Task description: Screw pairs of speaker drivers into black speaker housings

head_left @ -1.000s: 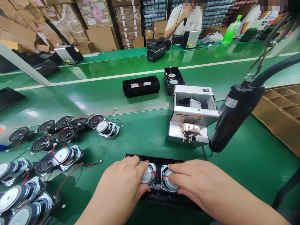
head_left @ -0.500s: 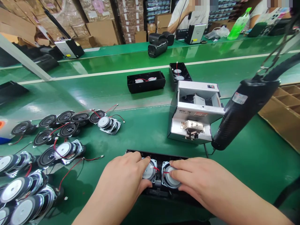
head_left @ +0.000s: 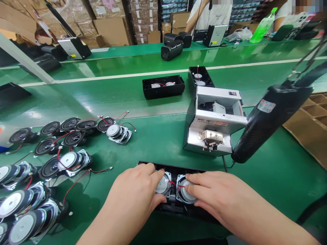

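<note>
Near the edge of the green table [head_left: 158,146], black housing [head_left: 178,169] mostly hidden under both hands; two drivers sit in it side by side. On left driver [head_left: 163,184], left hand [head_left: 134,192] curled, grip or mere press unclear; on right driver [head_left: 183,195], right hand [head_left: 213,195] flat, unclenched.

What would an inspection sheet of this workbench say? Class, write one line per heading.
Surface: green bench mat, with a green conveyor belt beyond.
Job's things: black housing holding a left speaker and a right speaker, magnets up.
Clutter: loose speakers at left; grey feeder box; hanging black power tool.
Hands: left hand at the left speaker's rim; right hand with fingers laid on the right speaker.
Cables: red wires between the seated speakers; red leads on the loose ones.
Surroundings: two more housings on the belt; cardboard boxes; people seated opposite.
</note>
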`<state>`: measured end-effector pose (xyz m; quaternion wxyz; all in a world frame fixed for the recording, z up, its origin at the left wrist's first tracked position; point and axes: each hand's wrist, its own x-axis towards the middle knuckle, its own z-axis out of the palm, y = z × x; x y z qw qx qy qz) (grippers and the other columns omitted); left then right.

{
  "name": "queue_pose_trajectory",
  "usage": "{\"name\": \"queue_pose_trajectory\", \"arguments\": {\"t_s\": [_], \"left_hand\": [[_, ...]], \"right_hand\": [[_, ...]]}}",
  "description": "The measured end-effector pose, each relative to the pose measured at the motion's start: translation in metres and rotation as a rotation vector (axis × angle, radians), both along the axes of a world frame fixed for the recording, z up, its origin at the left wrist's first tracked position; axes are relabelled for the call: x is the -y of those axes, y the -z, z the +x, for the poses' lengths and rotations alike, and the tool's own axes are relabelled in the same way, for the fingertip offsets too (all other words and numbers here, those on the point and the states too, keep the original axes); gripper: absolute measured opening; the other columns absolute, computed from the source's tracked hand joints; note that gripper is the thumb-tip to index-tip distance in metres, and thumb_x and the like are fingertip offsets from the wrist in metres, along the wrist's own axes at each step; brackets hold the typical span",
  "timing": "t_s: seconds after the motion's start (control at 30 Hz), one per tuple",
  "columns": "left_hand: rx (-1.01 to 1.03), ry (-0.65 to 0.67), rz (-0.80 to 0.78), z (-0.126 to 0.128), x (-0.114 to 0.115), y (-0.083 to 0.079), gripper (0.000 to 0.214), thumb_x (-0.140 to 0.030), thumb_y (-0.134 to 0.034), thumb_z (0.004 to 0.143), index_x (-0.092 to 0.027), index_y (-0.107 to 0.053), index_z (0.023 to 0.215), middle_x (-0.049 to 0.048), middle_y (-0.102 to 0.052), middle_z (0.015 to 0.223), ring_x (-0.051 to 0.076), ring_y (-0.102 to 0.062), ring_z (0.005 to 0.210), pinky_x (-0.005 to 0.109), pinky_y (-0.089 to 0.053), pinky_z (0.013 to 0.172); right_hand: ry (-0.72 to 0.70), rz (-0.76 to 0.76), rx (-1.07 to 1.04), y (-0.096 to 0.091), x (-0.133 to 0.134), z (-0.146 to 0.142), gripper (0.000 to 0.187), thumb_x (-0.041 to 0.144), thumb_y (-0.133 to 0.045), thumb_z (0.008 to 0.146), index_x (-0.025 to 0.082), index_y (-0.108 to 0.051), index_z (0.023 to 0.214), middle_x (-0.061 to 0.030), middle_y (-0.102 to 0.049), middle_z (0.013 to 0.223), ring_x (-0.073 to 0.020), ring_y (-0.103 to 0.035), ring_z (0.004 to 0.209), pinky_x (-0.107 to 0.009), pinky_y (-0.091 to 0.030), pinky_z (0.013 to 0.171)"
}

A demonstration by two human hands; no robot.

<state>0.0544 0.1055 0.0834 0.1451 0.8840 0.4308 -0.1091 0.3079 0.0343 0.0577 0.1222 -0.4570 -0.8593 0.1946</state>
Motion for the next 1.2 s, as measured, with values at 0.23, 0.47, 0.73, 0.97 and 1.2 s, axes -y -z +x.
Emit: {"name": "queue_pose_trajectory", "arguments": {"t_s": [0.23, 0.47, 0.73, 0.97, 1.2], "left_hand": [[0.036, 0.022, 0.033, -0.003, 0.001, 0.000, 0.059, -0.030, -0.091, 0.087, -0.023, -0.072, 0.142, 0.0074, -0.079, 0.122, 0.033, -0.078, 0.108, 0.056, -0.068, 0.094], [0.208, 0.051, 0.204, -0.021, 0.007, 0.008, 0.059, -0.028, -0.091, 0.086, -0.024, -0.070, 0.141, 0.0103, -0.077, 0.127, 0.032, -0.079, 0.107, 0.051, -0.071, 0.088], [0.294, 0.114, 0.384, -0.046, 0.010, 0.029, 0.145, -0.037, -0.112, 0.044, -0.032, -0.036, 0.168, 0.0164, -0.063, 0.158, 0.046, -0.066, 0.138, 0.064, -0.062, 0.109], [0.290, -0.025, 0.437, -0.083, 0.018, 0.058, 0.130, -0.053, -0.100, 0.062, -0.039, -0.033, 0.171, 0.0117, -0.059, 0.162, 0.046, -0.063, 0.140, 0.063, -0.056, 0.114], [0.416, 0.175, 0.516, -0.041, 0.015, 0.048, 0.066, -0.044, -0.083, 0.087, -0.038, -0.062, 0.150, 0.0098, -0.067, 0.157, 0.038, -0.072, 0.135, 0.062, -0.061, 0.112]], "right_hand": [[0.020, -0.167, 0.054, -0.004, -0.002, -0.001, 0.026, 0.010, -0.069, 0.104, 0.029, -0.064, 0.120, 0.0013, -0.072, 0.130, -0.0282, -0.070, 0.109, -0.052, -0.063, 0.086], [0.037, -0.166, 0.096, -0.003, -0.003, -0.003, 0.029, 0.005, -0.067, 0.103, 0.029, -0.064, 0.120, 0.0000, -0.071, 0.130, -0.0267, -0.067, 0.103, -0.051, -0.063, 0.085], [0.117, 0.085, -0.173, -0.009, 0.005, 0.011, 0.039, 0.020, -0.080, 0.098, 0.030, -0.066, 0.133, -0.0044, -0.072, 0.135, -0.0268, -0.073, 0.114, -0.045, -0.066, 0.094], [0.920, 0.655, -0.626, 0.008, -0.018, 0.066, 0.055, 0.040, -0.076, 0.100, 0.026, -0.060, 0.151, -0.0113, -0.068, 0.130, -0.0302, -0.067, 0.114, -0.046, -0.056, 0.090], [0.792, 0.312, -0.920, 0.007, -0.033, 0.072, 0.034, 0.055, -0.070, 0.103, 0.029, -0.062, 0.123, 0.0002, -0.063, 0.090, -0.0220, -0.065, 0.077, -0.042, -0.063, 0.074]]}}
